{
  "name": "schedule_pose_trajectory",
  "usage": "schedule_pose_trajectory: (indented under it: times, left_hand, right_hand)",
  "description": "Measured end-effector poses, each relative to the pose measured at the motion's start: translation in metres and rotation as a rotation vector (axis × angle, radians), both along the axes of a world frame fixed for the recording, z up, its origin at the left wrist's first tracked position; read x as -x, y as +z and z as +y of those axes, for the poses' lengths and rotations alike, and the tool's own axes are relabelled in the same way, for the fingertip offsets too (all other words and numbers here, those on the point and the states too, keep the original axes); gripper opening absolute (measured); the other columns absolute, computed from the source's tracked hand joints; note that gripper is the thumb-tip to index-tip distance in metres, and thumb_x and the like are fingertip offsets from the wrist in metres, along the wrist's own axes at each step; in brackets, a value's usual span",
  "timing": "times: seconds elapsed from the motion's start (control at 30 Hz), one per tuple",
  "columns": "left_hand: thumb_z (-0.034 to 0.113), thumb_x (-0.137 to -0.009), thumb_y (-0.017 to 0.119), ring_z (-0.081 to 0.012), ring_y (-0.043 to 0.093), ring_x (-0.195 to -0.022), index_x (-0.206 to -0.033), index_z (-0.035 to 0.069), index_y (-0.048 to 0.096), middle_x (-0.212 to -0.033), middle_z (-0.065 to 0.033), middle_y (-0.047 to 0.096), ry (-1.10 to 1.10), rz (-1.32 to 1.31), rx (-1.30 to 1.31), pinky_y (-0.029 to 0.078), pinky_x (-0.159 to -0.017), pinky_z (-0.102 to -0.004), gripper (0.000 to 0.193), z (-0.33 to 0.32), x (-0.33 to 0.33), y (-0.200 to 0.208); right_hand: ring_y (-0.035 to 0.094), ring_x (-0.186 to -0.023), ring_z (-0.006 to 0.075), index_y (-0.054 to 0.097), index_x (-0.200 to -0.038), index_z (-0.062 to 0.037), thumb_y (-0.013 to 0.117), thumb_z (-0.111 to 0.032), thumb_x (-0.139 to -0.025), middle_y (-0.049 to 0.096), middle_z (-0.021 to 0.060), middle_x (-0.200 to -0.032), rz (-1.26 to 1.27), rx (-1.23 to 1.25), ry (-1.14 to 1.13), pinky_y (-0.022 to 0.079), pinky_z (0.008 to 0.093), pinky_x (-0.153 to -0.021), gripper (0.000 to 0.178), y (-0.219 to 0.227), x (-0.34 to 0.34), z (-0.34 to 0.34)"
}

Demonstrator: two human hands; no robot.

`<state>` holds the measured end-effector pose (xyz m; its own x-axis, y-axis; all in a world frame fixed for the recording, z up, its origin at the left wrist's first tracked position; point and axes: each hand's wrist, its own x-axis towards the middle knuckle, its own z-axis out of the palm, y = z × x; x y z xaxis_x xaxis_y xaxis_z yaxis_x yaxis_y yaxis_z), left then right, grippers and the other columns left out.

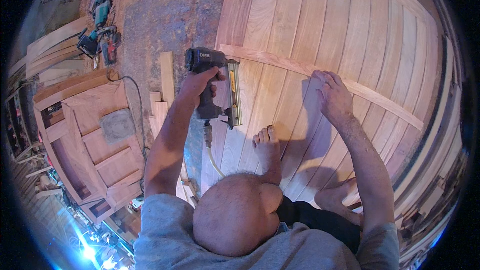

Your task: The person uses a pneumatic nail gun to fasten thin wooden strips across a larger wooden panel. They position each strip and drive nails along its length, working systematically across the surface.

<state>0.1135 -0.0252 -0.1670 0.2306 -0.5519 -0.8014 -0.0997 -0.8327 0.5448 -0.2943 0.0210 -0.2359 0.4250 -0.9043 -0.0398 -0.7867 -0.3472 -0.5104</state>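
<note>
Stained floor (160, 20), pale wooden planks (312, 10); left grip (198, 83) holds black nail gun (206, 102), right grip (334, 95) (closure unclear) touches long pinkish batten (272, 59), likely steadying

Around you spreads a mottled floor (160, 15), stained rust-brown and blue-grey; near its left edge you have a panelled wooden frame (111, 169), a grey slab (117, 126) on it; toward the floor's upper left corner lie boards (59, 45); along its right edge run long timbers (446, 120); at its lower left corner a bluish-white light (89, 253) glares.
</note>
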Motion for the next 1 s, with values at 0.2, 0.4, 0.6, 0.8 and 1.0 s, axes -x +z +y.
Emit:
schedule_pose_trajectory:
  times: [0.2,0.4,0.6,0.8,1.0]
  left_hand:
    - [0.030,-0.097,0.073,-0.0136,0.058,-0.053,-0.104,0.005,0.073,-0.086,-0.0071,0.076,-0.038,-0.016,-0.038,0.052,-0.051,-0.0326,0.026,-0.005,-0.001,0.003]
    - [0.029,-0.097,0.073,-0.0120,0.059,-0.055,-0.111,0.008,0.070,-0.093,-0.0074,0.078,-0.051,0.030,0.058,0.052,-0.050,-0.0309,0.026,0.016,0.023,0.009]
    - [0.029,-0.096,0.074,-0.0107,0.059,-0.056,-0.110,0.008,0.071,-0.095,-0.0075,0.078,-0.147,0.097,0.093,0.052,-0.051,-0.0299,0.025,0.020,0.044,-0.009]
    - [0.029,-0.094,0.075,-0.0101,0.059,-0.057,-0.107,0.008,0.071,-0.094,-0.0060,0.078,-0.139,0.131,0.041,0.053,-0.052,-0.0297,0.025,0.016,0.045,-0.012]
    - [0.030,-0.095,0.075,-0.0107,0.058,-0.056,-0.108,0.008,0.071,-0.095,-0.0059,0.078,-0.169,0.058,0.081,0.052,-0.052,-0.0304,0.025,0.016,0.048,-0.010]
  right_hand:
    - [0.051,-0.134,0.0294,0.068,-0.119,0.0005,0.067,-0.007,-0.086,0.058,0.0082,-0.143,0.071,0.022,0.024,0.045,0.0381,-0.115,0.034,0.001,-0.001,-0.001]
    - [0.049,-0.136,0.0304,0.066,-0.124,-0.0003,0.068,-0.006,-0.087,0.057,0.0083,-0.143,0.096,-0.012,0.026,0.045,0.0387,-0.115,0.037,0.004,-0.002,0.000]
    - [0.049,-0.137,0.0305,0.069,-0.112,0.0037,0.068,-0.008,-0.088,0.056,0.0088,-0.145,0.080,-0.022,0.022,0.046,0.0387,-0.113,0.026,0.000,-0.001,0.001]
    - [0.050,-0.136,0.0313,0.067,-0.098,0.0043,0.069,-0.009,-0.089,0.055,0.0085,-0.146,0.064,0.034,0.034,0.047,0.0389,-0.112,0.016,0.000,-0.002,0.001]
    - [0.050,-0.135,0.0310,0.069,-0.102,0.0022,0.067,0.000,-0.077,0.057,0.0095,-0.143,0.066,0.006,0.041,0.045,0.0378,-0.115,0.025,0.002,-0.001,0.001]
